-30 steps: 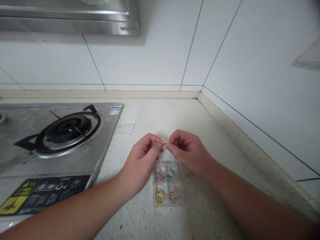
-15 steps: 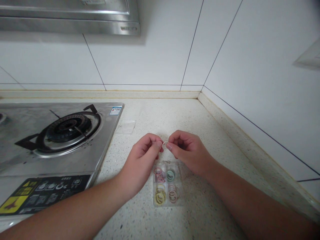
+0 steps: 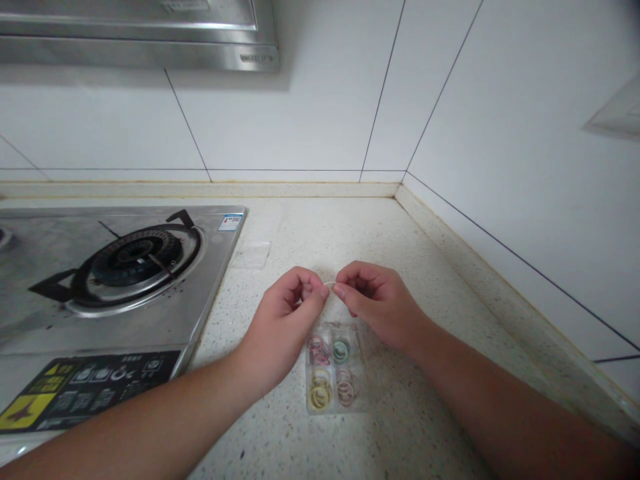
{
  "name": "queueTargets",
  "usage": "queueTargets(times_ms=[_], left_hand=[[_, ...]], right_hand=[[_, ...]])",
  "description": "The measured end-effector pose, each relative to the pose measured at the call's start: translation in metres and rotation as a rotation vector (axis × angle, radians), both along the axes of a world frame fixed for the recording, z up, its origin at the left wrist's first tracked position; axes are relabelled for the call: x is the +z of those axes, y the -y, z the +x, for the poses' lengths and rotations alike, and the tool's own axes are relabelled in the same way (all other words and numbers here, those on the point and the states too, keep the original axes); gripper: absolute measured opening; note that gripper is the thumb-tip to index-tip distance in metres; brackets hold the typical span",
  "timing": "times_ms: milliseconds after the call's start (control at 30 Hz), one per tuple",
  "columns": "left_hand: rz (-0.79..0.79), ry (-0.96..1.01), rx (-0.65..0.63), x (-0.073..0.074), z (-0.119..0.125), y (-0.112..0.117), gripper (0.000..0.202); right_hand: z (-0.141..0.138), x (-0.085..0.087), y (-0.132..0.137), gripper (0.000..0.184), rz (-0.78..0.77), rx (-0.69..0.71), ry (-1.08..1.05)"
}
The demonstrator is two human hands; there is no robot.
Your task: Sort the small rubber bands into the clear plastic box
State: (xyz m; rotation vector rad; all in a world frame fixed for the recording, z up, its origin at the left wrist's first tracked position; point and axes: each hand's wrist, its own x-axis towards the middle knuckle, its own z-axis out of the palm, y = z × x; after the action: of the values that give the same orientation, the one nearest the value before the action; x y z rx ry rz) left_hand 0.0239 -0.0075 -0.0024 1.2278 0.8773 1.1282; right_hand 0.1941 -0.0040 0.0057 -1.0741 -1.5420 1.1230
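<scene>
Between my two hands is a thin pale hair tie (image 3: 329, 284), pinched at both sides. My left hand (image 3: 295, 303) is closed, its thumb and forefinger on the tie's left side. From the right, my right hand (image 3: 375, 297) pinches the other side the same way. Just below the hands, a clear plastic box (image 3: 332, 408) lies on the counter, divided into compartments. Pink hair ties (image 3: 319, 351) and green hair ties (image 3: 341, 351) fill its far compartments; yellow hair ties (image 3: 321, 393) and pale pink hair ties (image 3: 345, 390) lie in the near ones.
A steel gas stove (image 3: 210, 267) with a black burner (image 3: 137, 257) is set into the counter (image 3: 400, 413) at left. A clear flat plastic piece (image 3: 251, 255) lies beside the stove. A range hood (image 3: 200, 53) hangs above; white tiled walls meet in the right corner.
The pale hair tie, a visible loop before, now looks flatter and stretched between the fingertips. My left fingertips have shifted slightly right; the box stays in place.
</scene>
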Motion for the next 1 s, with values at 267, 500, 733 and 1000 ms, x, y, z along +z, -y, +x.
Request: queueTargets(times_ms=[267,500,733,1000], left_hand=[[-0.03,0.003,-0.001,0.0014,-0.0003,0.0014,0.019],[-0.051,0.005,0.003,0.0021,-0.0011,0.0019,0.018],[-0.05,-0.007,-0.002,0.0025,-0.0013,0.0008,0.017],[-0.055,-0.001,-0.017,0.002,-0.0013,0.0004,0.014]], right_hand=[[-0.0009,0.0019,0.0009,0.015,-0.029,-0.011,0.006],[-0.0021,0.0038,0.0012,0.014,-0.02,-0.006,-0.007],[-0.0004,0.0004,0.001,0.014,-0.025,0.006,-0.023],[-0.0008,-0.0002,0.0001,0.015,-0.002,-0.012,0.008]])
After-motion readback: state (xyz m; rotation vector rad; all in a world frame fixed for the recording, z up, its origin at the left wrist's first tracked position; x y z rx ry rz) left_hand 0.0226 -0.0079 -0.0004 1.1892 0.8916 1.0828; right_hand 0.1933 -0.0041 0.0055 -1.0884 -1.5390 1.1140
